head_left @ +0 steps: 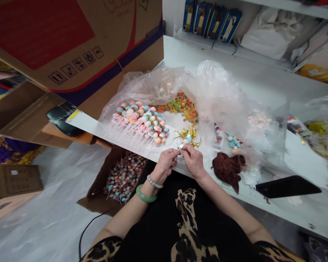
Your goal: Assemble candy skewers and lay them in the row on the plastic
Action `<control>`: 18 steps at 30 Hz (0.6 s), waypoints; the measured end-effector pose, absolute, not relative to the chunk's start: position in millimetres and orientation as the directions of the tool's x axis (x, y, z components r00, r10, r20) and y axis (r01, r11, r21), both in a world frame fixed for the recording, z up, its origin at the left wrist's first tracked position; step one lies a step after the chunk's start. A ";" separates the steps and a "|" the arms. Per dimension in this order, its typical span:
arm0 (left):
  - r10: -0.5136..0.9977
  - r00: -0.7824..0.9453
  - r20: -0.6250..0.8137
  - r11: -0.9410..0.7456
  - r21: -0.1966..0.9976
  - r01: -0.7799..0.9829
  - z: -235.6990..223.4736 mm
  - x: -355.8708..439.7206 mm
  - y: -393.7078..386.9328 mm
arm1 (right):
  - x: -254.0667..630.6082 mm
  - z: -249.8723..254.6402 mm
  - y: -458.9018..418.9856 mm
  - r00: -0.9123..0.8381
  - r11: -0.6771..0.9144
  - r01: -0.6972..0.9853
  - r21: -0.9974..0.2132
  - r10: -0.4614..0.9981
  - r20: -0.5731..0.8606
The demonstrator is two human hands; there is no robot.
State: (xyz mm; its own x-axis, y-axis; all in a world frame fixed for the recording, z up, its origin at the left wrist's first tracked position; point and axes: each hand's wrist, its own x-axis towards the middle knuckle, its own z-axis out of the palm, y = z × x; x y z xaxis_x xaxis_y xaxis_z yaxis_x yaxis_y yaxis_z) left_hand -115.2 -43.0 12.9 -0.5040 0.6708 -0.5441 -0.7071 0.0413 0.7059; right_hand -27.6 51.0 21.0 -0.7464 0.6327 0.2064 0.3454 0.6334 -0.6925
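My left hand (165,164) and my right hand (193,162) meet at the table's front edge, pinching a pastel candy stick (186,142) between them. Gold tinsel ties (188,134) spread just beyond my fingertips, and one seems to wrap the stick. Farther back lies a heap of pink, white and blue candy sticks (139,122). Small green and orange candies (180,107) are scattered behind that heap. A clear plastic sheet (150,87) lies under and around them. To the right of my right hand lies a crumpled brown cloth (229,170).
Below the table's edge, an open cardboard box (124,178) holds several candy sticks. A black phone (288,186) lies at the right of the white table (262,82). A large cardboard carton (71,47) juts in at upper left, and blue boxes (211,22) stand on a shelf behind.
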 end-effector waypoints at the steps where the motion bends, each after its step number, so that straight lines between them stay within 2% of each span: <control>1: 0.665 -0.520 -0.536 0.029 0.714 -0.699 12.6 -116.0 -42.7 | -26.5 20.2 50.9 -0.737 0.599 0.362 -0.714 0.653 0.174; 4: 0.629 -0.593 -0.504 0.001 0.763 -0.647 12.1 -115.6 -41.2 | -24.4 19.7 49.2 -0.754 0.647 0.350 -0.677 0.623 0.206; 7: 0.605 -0.635 -0.479 0.003 0.800 -0.600 11.8 -114.6 -40.6 | -23.4 20.1 46.7 -0.816 0.816 0.284 -0.504 0.482 0.320; 9: 0.591 -0.645 -0.484 0.007 0.803 -0.597 10.5 -114.7 -41.3 | -22.8 18.8 45.3 -0.848 0.868 0.263 -0.420 0.416 0.328; 11: 0.578 -0.650 -0.494 0.001 0.796 -0.605 8.5 -114.9 -42.9 | -22.5 16.2 44.0 -0.848 0.835 0.282 -0.472 0.448 0.285; 13: 0.574 -0.653 -0.493 -0.010 0.794 -0.608 6.5 -114.3 -45.0 | -23.0 13.2 42.7 -0.812 0.672 0.319 -0.669 0.558 0.173; 15: 0.583 -0.667 -0.464 -0.023 0.811 -0.584 5.3 -112.9 -46.5 | -24.7 11.2 41.5 -0.765 0.329 0.317 -0.890 0.643 -0.035; 16: 0.591 -0.678 -0.436 -0.028 0.829 -0.558 5.3 -112.1 -46.9 | -26.1 10.8 41.0 -0.750 0.119 0.297 -0.947 0.643 -0.154; 18: 0.613 -0.700 -0.367 -0.031 0.874 -0.485 6.4 -110.9 -47.1 | -29.4 10.8 40.8 -0.727 -0.248 0.236 -0.940 0.596 -0.340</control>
State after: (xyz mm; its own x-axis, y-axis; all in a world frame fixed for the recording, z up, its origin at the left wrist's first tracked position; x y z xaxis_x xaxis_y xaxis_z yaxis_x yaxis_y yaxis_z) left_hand -110.9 -47.1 6.4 -0.7000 0.6129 -0.3666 -0.4846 -0.0306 0.8742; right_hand -29.4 40.8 10.8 -0.7273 0.5962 -0.3399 0.2360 -0.2478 -0.9396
